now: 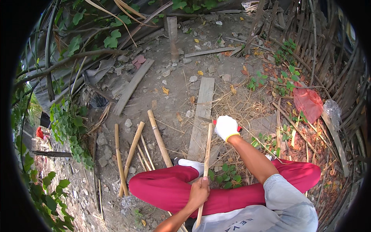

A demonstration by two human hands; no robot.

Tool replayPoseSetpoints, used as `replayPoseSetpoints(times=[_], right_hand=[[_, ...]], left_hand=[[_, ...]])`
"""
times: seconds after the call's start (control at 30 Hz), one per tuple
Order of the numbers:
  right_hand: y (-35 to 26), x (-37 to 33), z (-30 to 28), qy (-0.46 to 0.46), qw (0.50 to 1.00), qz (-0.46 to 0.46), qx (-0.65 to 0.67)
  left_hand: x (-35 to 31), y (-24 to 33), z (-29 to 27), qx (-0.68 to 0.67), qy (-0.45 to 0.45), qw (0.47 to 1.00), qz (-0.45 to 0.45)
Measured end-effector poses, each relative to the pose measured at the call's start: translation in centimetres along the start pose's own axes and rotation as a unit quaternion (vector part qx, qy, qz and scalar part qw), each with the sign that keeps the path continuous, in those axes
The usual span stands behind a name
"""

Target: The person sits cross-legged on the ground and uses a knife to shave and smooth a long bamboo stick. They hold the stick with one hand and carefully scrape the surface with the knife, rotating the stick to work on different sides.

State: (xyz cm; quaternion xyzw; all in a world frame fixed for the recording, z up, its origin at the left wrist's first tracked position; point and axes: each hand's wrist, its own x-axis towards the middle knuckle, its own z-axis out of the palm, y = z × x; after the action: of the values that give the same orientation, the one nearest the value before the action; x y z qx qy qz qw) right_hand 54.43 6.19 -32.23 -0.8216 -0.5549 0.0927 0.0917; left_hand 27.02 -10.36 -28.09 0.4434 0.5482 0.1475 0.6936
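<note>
a person is sitting on bare dirt ground [174, 89] with legs in red trousers [170, 189] folded across the near middle of the scene, wearing a light grey shirt [286, 205]; the left hand [199, 192], bare, is gripping a thin bamboo strip [207, 150] low down, its fingers wrapped tight around the strip just above the trousers; the strip is running almost upright from the near edge, up past the knee, to the right hand; the right hand [225, 127], in a white glove with a yellow cuff, is closing its fingers around a tool with a red handle [239, 128], whose red ends are showing on both sides of the glove; a dark blade seems to be sticking out to the left toward the top of the strip, though it is too small to tell whether it is touching; the gloved hand is sitting just right of the strip's far end, over the near end of a grey wooden plank [201, 116] lying on the ground; to the left, several cut bamboo poles [158, 137] are lying fanned out on the dirt, well apart from the hands; dry straw [235, 102] is spreading around the plank's right side; a red plastic bag [308, 102] is lying far right among dry leaves; green vines [69, 127] are crowding the left edge, and small green plants [228, 176] are growing between the legs.
</note>
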Motion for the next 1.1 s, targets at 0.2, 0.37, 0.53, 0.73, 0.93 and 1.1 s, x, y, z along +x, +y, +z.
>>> replayPoseSetpoints(times=[0.2,0.37,0.53,0.73,0.93,1.1], right_hand=[[7.4,3.1,-2.2,-0.073,0.991,0.113,0.016],[8.3,-2.0,-0.1,-0.188,0.970,0.061,0.140],[8.0,-6.5,0.6,-0.192,0.916,0.026,0.352],[6.0,-7.5,-2.3,-0.109,0.908,0.005,0.406],[4.9,-8.5,-3.3,-0.092,0.902,-0.018,0.421],[4.0,-9.2,-4.6,-0.101,0.884,-0.015,0.456]], left_hand=[[-3.8,1.2,-3.4,-0.085,-0.030,0.995,-0.039],[-1.2,3.3,-6.0,-0.325,-0.153,0.927,-0.107],[1.0,1.6,-6.5,-0.421,-0.269,0.852,-0.157],[1.0,1.3,-6.4,-0.440,-0.281,0.840,-0.149],[1.2,1.0,-6.0,-0.533,-0.368,0.747,-0.146],[1.3,1.7,-5.3,-0.510,-0.394,0.757,-0.109]])
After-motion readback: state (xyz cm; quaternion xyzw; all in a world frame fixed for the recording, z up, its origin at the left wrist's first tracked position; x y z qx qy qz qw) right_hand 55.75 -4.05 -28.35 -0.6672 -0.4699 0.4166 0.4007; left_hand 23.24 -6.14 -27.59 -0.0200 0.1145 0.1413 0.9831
